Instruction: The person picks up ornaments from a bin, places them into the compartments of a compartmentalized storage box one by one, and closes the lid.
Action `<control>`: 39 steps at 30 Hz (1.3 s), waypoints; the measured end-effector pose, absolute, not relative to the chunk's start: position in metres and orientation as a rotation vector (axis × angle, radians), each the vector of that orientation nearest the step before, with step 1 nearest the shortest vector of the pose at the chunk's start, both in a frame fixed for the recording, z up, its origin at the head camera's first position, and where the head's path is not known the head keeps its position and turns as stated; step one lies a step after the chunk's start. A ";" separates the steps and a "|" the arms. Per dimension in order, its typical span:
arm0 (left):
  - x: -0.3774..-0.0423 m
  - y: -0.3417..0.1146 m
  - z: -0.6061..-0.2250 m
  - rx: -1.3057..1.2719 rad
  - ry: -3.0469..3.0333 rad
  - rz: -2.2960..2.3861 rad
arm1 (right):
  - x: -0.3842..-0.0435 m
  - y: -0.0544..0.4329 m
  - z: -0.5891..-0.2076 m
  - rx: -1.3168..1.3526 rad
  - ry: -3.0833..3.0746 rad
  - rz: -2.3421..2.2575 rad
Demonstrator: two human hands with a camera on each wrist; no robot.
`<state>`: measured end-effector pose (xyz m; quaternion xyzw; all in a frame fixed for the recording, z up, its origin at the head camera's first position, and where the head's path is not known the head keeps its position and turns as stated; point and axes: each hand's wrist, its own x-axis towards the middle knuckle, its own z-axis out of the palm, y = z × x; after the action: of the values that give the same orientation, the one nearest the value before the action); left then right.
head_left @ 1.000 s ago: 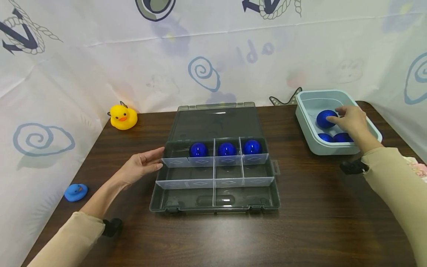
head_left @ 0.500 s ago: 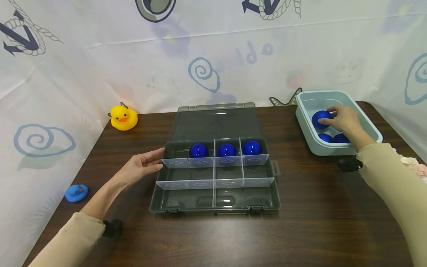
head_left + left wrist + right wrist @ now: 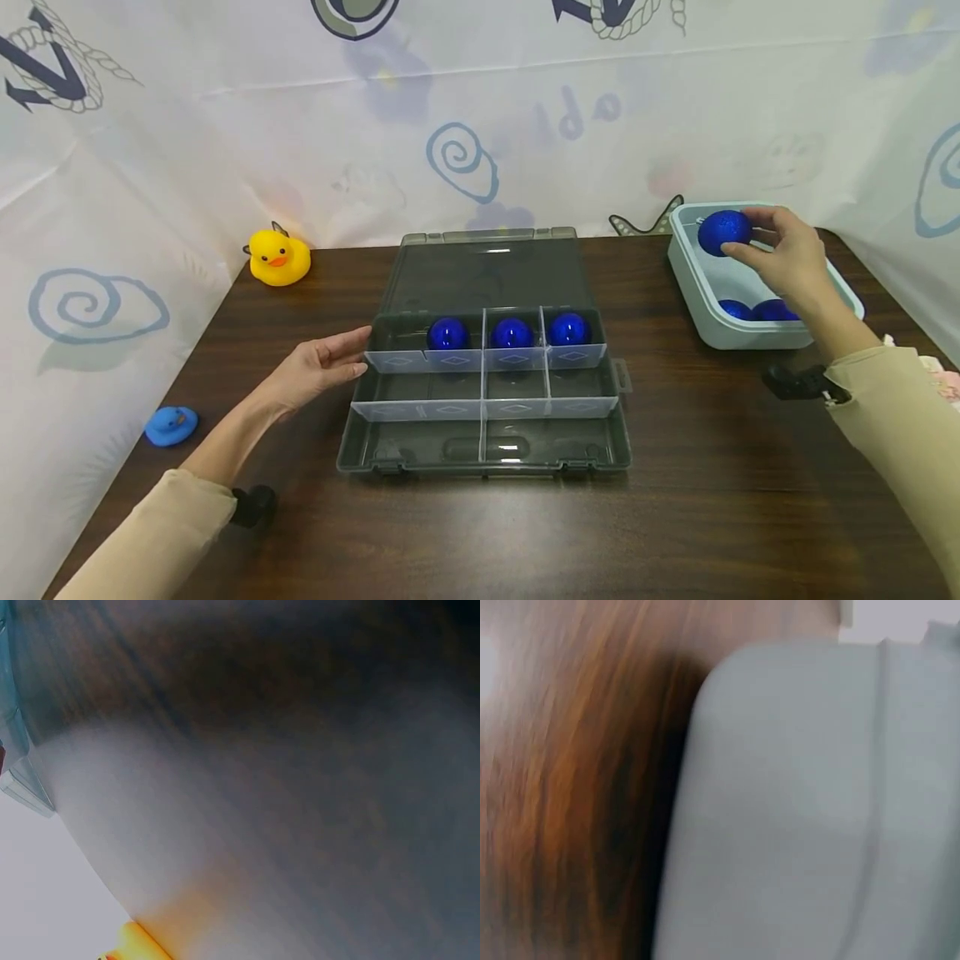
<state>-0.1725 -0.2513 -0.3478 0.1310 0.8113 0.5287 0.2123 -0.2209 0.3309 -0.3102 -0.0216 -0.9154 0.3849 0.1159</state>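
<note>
Between thumb and fingers, my right hand (image 3: 791,254) holds a glittery blue ball (image 3: 724,233) above the pale blue plastic tub (image 3: 692,287). Inside the tub lie more blue balls (image 3: 774,310), partly covered by the hand. My left hand (image 3: 318,371) rests against the left side of the clear grey divided box (image 3: 420,457), its fingers fairly straight. The box's lid (image 3: 487,275) lies back. In its rear row sit a left blue ball (image 3: 447,334), a middle one and a right one, each in its own compartment. The right wrist view shows mostly the tub's outer wall (image 3: 780,787).
A yellow rubber duck (image 3: 278,257) stands at the back left of the dark wooden table (image 3: 480,533). Nearer the left edge is a small blue duck (image 3: 171,426). Pinkish cloth (image 3: 941,383) shows at the right edge. A printed white curtain (image 3: 300,142) hangs behind.
My right hand has raised the blue ball from inside the tub to about the height of its rim. The left hand stays against the box.
</note>
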 end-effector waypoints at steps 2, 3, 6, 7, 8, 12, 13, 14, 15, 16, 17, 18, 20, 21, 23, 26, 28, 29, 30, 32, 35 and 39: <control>-0.173 -0.252 -0.347 0.363 2.254 1.466 | -0.217 0.322 -0.305 0.000 -2.629 1.169; -0.173 -0.252 -0.347 0.360 2.257 1.464 | -0.216 0.317 -0.302 0.045 -2.610 1.198; -0.174 -0.253 -0.346 0.360 2.261 1.465 | -0.211 0.297 -0.294 0.207 -2.552 1.262; -0.174 -0.253 -0.346 0.359 2.264 1.463 | -0.211 0.289 -0.292 0.264 -2.533 1.296; -0.174 -0.253 -0.345 0.357 2.265 1.463 | -0.209 0.281 -0.291 0.317 -2.520 1.336; -0.174 -0.252 -0.345 0.364 2.267 1.457 | -0.206 0.248 -0.288 0.509 -2.474 1.552; -0.175 -0.252 -0.345 0.367 2.269 1.454 | -0.205 0.240 -0.288 0.556 -2.471 1.603; -0.175 -0.252 -0.345 0.370 2.271 1.452 | -0.203 0.233 -0.288 0.606 -2.476 1.638; -0.176 -0.251 -0.346 0.375 2.274 1.450 | -0.202 0.225 -0.289 0.646 -2.484 1.669; -0.177 -0.251 -0.346 0.380 2.277 1.446 | -0.201 0.218 -0.290 0.680 -2.499 1.681; -0.178 -0.250 -0.346 0.382 2.279 1.442 | -0.200 0.212 -0.291 0.710 -2.523 1.688; -0.179 -0.249 -0.346 0.383 2.279 1.442 | -0.199 0.205 -0.292 0.737 -2.551 1.686; -0.181 -0.247 -0.346 0.379 2.275 1.442 | -0.197 0.192 -0.294 0.794 -2.611 1.656; -0.181 -0.247 -0.346 0.378 2.272 1.444 | -0.197 0.185 -0.295 0.819 -2.632 1.648; -0.180 -0.246 -0.345 0.367 2.269 1.448 | -0.197 0.172 -0.297 0.899 -2.657 1.634; -0.179 -0.247 -0.345 0.370 2.269 1.453 | -0.196 0.152 -0.299 1.020 -2.666 1.656; -0.178 -0.248 -0.345 0.370 2.269 1.454 | -0.193 0.141 -0.301 1.085 -2.661 1.706; -0.177 -0.249 -0.346 0.371 2.271 1.453 | -0.191 0.135 -0.302 1.115 -2.660 1.731; -0.177 -0.250 -0.346 0.374 2.270 1.454 | -0.189 0.130 -0.303 1.141 -2.658 1.754; -0.176 -0.251 -0.346 0.369 2.269 1.457 | -0.186 0.121 -0.305 1.181 -2.656 1.797; -0.173 -0.252 -0.345 0.372 2.267 1.463 | -0.182 0.108 -0.310 1.237 -2.670 1.818; -0.172 -0.252 -0.344 0.367 2.262 1.472 | -0.178 0.096 -0.317 1.259 -2.726 1.802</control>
<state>-0.1716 -0.2524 -0.3444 0.1319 0.8123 0.5288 0.2075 -0.1782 0.0956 -0.3174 0.3537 -0.7659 0.5063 -0.1790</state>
